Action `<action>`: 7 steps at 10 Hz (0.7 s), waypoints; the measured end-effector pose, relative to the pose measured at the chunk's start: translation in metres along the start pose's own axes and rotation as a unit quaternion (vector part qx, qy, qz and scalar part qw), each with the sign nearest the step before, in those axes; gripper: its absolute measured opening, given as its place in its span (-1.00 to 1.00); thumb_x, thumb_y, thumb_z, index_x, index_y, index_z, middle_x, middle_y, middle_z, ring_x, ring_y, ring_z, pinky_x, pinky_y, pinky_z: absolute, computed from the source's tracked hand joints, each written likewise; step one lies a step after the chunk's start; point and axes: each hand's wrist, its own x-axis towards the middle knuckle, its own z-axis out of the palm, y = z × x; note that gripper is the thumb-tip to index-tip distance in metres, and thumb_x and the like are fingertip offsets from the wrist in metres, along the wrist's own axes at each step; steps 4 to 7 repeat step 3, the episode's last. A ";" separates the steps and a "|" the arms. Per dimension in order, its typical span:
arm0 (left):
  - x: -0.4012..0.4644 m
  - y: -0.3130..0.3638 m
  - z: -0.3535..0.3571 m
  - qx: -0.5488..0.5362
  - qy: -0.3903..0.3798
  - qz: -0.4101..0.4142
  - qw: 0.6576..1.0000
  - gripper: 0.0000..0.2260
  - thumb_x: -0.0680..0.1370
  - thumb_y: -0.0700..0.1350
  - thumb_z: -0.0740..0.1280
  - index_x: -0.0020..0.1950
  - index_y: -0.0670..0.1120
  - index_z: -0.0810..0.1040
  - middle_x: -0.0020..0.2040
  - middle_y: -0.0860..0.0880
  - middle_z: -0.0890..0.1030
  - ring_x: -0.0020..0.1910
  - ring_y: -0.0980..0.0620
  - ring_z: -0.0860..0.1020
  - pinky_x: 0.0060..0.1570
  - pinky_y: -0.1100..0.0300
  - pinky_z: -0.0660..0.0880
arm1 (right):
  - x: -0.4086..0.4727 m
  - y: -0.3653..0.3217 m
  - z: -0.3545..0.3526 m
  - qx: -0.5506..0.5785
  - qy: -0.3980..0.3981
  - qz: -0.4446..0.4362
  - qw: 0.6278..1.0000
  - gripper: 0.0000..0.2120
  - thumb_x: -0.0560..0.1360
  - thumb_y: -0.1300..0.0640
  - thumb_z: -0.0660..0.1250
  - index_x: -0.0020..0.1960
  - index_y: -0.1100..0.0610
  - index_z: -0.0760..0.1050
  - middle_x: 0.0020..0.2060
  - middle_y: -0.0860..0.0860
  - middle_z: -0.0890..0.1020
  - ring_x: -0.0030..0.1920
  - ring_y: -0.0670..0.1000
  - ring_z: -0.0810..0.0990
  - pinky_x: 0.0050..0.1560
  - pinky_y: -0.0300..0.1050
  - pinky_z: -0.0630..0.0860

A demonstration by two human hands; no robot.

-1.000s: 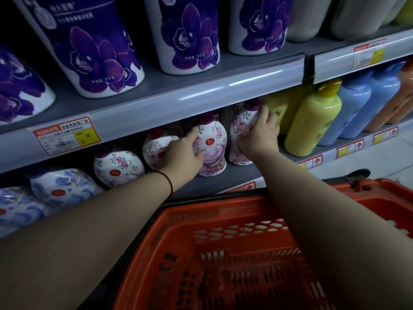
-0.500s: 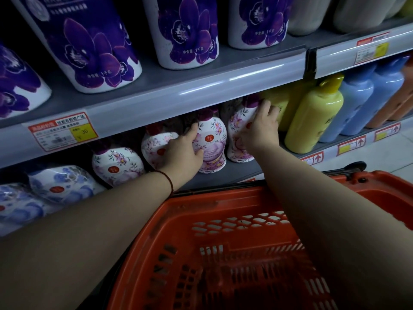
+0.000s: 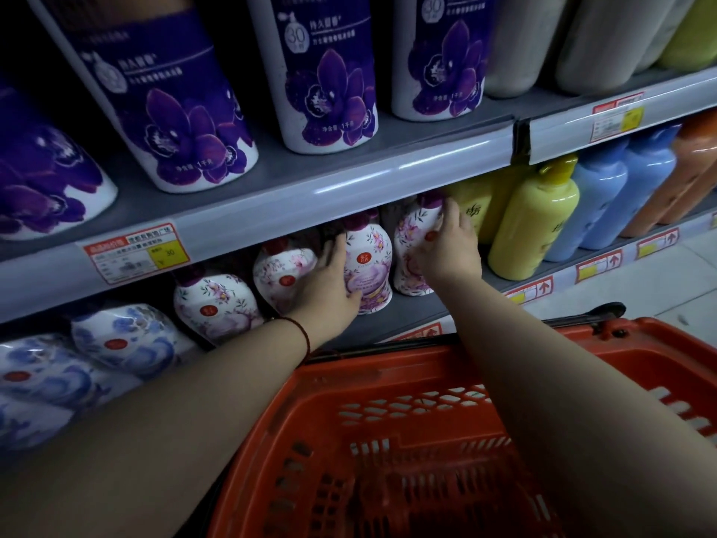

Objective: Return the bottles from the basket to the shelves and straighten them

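left hand (image 3: 329,289) grips pink bottle (image 3: 368,266) | right hand (image 3: 446,250) grips next bottle (image 3: 415,234) | shelf (image 3: 407,316) | basket (image 3: 388,366)

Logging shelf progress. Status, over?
Left hand grips pink-floral white bottle; right hand grips its right neighbour. Orange plastic basket shows no bottles. Nothing blocking.

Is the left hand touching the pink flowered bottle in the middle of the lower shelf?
Touching. The head view shows the left hand lying against the left side of the bottle, thumb at its base, with no gap visible.
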 end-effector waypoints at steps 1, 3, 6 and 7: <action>-0.004 0.005 -0.004 0.012 -0.009 -0.014 1.000 -0.25 0.51 -0.10 0.29 0.54 0.02 -0.13 0.57 0.03 -0.04 0.44 -0.10 0.29 0.34 -0.03 0.37 | -0.011 -0.006 -0.008 -0.021 -0.045 0.021 0.999 -0.18 0.44 0.15 0.38 0.53 0.20 -0.03 0.52 0.13 0.10 0.51 0.17 0.09 0.49 0.05 0.13; -0.029 0.021 -0.039 0.079 0.017 0.012 0.997 -0.37 0.54 -0.06 0.23 0.54 0.05 0.00 0.53 0.10 0.14 0.40 -0.07 0.33 0.23 -0.01 0.45 | -0.037 -0.021 -0.044 -0.110 -0.052 0.031 0.992 -0.51 0.51 0.06 0.25 0.39 0.21 0.29 0.32 0.19 0.40 0.30 0.26 0.38 0.21 0.11 0.41; -0.029 0.021 -0.039 0.079 0.017 0.012 0.997 -0.37 0.54 -0.06 0.23 0.54 0.05 0.00 0.53 0.10 0.14 0.40 -0.07 0.33 0.23 -0.01 0.45 | -0.037 -0.021 -0.044 -0.110 -0.052 0.031 0.992 -0.51 0.51 0.06 0.25 0.39 0.21 0.29 0.32 0.19 0.40 0.30 0.26 0.38 0.21 0.11 0.41; -0.029 0.021 -0.039 0.079 0.017 0.012 0.997 -0.37 0.54 -0.06 0.23 0.54 0.05 0.00 0.53 0.10 0.14 0.40 -0.07 0.33 0.23 -0.01 0.45 | -0.037 -0.021 -0.044 -0.110 -0.052 0.031 0.992 -0.51 0.51 0.06 0.25 0.39 0.21 0.29 0.32 0.19 0.40 0.30 0.26 0.38 0.21 0.11 0.41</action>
